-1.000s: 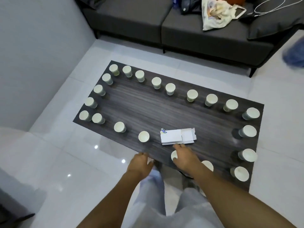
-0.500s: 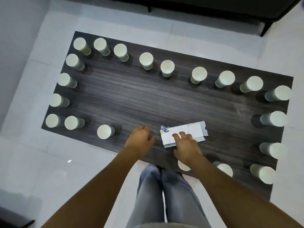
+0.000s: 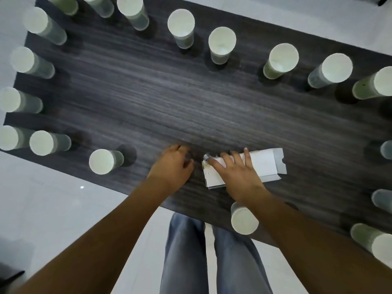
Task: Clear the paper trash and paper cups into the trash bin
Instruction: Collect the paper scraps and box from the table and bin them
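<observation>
The right hand point(image 3: 237, 175) is now lying across the left part of the flattened white paper box point(image 3: 263, 164), fingers spread and nearly straight on its top face, where a second ago it was only hovering near a cup at the near edge of the tabletop point(image 3: 191, 98); half a second ago it was just arriving at the box. It is pressing or covering the box rather than gripping it, and I cannot tell whether the thumb is catching an edge. The left hand point(image 3: 171, 164) is sitting just left of the box, fingers curled under; a cup that stood at that spot a second ago is no longer showing, so the hand may be closing over it, but the frame does not reveal what, if anything, it is holding. The view is also dropping closer to the tabletop. The box is lying near the near edge, right of centre, with the paper cups point(image 3: 106, 161) ringing the tabletop upright. No trash bin is showing. Judging by this, clearing is only beginning, with the box as the first pickup.
</observation>
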The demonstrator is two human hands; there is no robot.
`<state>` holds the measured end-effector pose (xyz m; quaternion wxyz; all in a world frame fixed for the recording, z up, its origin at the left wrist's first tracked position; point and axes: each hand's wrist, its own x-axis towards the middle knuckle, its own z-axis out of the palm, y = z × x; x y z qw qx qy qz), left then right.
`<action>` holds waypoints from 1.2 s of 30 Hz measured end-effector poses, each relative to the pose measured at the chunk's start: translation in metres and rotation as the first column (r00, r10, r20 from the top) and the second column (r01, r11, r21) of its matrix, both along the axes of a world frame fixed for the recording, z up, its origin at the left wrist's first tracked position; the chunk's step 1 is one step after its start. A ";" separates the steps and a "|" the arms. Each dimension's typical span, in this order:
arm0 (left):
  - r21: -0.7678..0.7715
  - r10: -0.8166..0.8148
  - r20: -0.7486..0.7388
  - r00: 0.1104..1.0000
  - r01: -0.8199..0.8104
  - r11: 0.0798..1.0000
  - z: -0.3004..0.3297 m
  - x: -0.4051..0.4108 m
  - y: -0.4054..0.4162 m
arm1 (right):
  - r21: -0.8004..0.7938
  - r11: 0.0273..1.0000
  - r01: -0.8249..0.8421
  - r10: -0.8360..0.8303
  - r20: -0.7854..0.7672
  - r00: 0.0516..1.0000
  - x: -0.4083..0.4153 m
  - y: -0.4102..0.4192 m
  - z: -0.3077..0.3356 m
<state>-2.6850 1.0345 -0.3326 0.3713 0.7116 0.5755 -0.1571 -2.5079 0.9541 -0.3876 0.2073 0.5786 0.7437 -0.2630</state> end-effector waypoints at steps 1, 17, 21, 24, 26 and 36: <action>0.004 -0.003 0.004 1.000 0.003 1.000 0.000 0.000 -0.002 | 0.017 1.000 0.001 -0.001 -0.004 1.000 0.002 0.002 0.000; 0.022 -0.182 0.085 0.980 0.181 0.983 0.135 0.027 -0.028 | 0.140 0.888 0.438 -0.441 -0.009 0.897 0.048 -0.030 0.206; 0.027 -0.360 0.100 0.928 0.359 0.933 0.166 0.033 -0.045 | 0.199 0.759 0.620 -0.634 0.013 0.773 0.036 -0.076 0.251; 0.052 -0.474 0.115 0.873 0.471 0.881 0.190 0.035 -0.064 | 0.226 0.660 0.716 -0.736 0.006 0.677 0.019 -0.121 0.277; 0.068 -0.565 0.111 0.817 0.561 0.825 0.205 0.038 -0.077 | 0.248 0.594 0.765 -0.791 0.007 0.612 0.009 -0.154 0.290; 0.156 -0.904 0.072 0.421 0.890 0.427 0.274 0.117 -0.214 | 0.314 0.121 0.942 -0.990 -0.029 0.137 -0.029 -0.348 0.341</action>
